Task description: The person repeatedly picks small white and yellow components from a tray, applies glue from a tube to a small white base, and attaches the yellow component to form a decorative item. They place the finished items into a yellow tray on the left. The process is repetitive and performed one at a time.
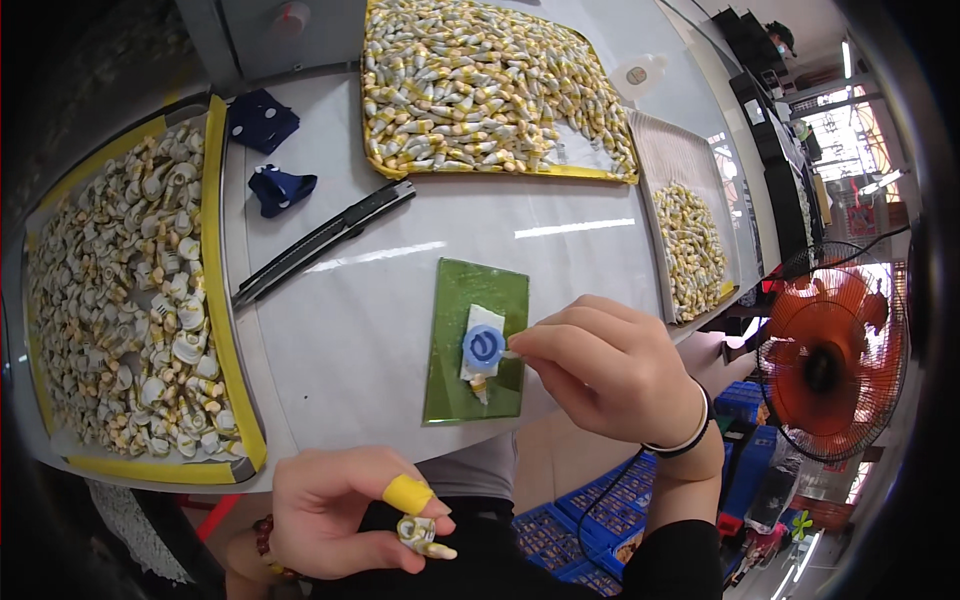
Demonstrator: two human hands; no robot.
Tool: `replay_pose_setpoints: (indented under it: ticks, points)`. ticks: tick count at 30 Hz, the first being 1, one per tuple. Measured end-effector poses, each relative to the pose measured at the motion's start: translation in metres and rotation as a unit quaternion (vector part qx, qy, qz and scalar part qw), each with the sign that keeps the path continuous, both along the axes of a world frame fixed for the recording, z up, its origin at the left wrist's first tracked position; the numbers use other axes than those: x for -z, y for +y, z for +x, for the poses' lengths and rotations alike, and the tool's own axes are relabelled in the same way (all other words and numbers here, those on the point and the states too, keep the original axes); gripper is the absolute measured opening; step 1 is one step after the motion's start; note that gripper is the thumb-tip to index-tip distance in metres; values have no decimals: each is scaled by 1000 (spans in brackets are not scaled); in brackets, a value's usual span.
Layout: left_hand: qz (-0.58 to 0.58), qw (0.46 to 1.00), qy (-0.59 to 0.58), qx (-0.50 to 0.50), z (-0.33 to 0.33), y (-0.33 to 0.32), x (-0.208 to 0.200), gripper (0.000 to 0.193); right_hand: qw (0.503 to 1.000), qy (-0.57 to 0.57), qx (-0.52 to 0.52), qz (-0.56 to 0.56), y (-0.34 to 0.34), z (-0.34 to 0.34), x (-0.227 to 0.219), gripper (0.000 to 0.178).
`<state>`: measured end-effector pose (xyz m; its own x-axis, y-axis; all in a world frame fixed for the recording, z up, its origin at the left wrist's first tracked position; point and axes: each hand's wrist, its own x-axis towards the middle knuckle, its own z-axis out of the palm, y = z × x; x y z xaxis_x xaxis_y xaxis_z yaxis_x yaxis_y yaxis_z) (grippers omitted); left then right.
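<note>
Trinket [416,536], white-and-yellow: pinched in our left hand [345,512], before the table [340,375]. Small pale piece [509,353]: pinched in our right hand [618,372], beside the blue cup [484,346]. We'd do well to hold both lightly, steadily, ends exposed.

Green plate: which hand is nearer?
Right. The right hand is over the right edge of the green plate. The left hand, holding a piece, is apart, below and left in view.

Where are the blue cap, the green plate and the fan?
Blue cap [468,347], head view: left side of its rim.
Green plate [446,350], head view: bare part left of the cap.
Fan [822,368], head view: dark hub.
</note>
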<state>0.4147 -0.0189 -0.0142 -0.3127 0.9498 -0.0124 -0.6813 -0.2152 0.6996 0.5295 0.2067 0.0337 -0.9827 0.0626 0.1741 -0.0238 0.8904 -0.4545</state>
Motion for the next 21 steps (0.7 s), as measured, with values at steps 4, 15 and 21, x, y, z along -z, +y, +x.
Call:
replay_pose_setpoints:
  ticks: [4,15,21]
  points:
    - [-1,1000,0,5,-3,0,-1,32,1000,-1,-11,-4,-2,-5,-5,20]
    - [-64,998,1,-14,-5,3,-7,34,991,-52,20,-121,1,-1,-7,24]
    - [-64,998,4,-11,-4,2,-7,34,999,-32,-31,-3,0,-7,-1,24]
